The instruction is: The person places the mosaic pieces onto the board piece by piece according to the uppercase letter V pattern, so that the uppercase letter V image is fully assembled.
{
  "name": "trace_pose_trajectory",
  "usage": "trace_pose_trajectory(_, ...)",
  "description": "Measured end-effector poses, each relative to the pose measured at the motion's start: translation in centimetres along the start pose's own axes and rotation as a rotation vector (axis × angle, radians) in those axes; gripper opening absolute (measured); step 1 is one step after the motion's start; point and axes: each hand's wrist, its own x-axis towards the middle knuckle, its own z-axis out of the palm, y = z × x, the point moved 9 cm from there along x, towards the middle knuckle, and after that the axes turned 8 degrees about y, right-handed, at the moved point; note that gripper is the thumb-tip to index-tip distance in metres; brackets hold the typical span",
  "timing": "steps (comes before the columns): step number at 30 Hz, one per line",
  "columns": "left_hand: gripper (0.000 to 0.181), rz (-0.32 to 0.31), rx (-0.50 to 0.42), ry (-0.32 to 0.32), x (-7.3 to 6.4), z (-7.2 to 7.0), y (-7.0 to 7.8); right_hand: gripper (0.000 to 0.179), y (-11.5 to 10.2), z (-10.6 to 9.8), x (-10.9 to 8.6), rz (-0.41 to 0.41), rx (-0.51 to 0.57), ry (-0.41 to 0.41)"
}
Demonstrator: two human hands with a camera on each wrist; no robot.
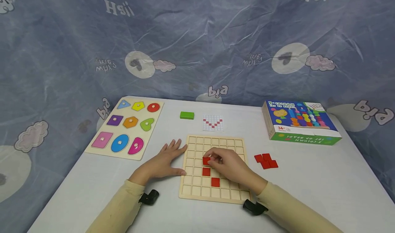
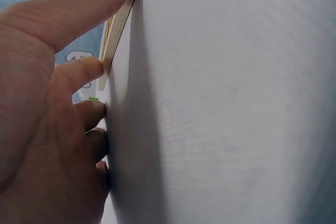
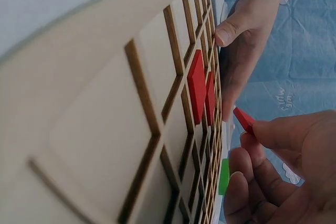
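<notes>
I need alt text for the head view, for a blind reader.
A person's right hand pinches a red tile over a wooden grid board; the left hand touches the board's left edge. Two more red tiles sit in the grid. Beyond are a pattern card and green block, with a shape puzzle left and a printed box right.

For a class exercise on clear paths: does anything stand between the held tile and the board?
Nothing visible does. The right hand has the held tile above the board; the left hand touches only the board's left edge.
</notes>
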Motion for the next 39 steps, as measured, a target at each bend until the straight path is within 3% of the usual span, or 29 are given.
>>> trace_pose_trajectory(14, 0.1, 0.006, 0.004, -0.001, 0.0, 0.2, -0.3, 0.012, 0.0, 2.0, 1.1, -0.003, -0.071, -0.044)
trace_pose_trajectory(39, 0.099, 0.021, -0.004, 0.003, 0.0, 0.0, 0.0, 0.014, -0.4, 3.3, 2.0, -0.029, -0.11, -0.069)
